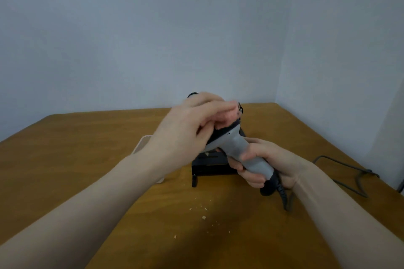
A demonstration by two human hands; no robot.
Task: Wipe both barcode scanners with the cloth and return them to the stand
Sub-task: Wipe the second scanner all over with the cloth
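Head view: a grey barcode scanner with black head and base is held above the worktop, before the black stand. Its long axis tilts, head up-left, cable end down-right. The right hand wraps the handle; the left hand presses a pink cloth on the head.

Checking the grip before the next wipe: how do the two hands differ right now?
The right hand wraps the scanner at its grey handle, low and near the cable; the left hand is higher, over the scanner's dark head. The right is a closed fist; the left pinches a pink cloth with its fingers. Both touch the same scanner, held above the black stand.
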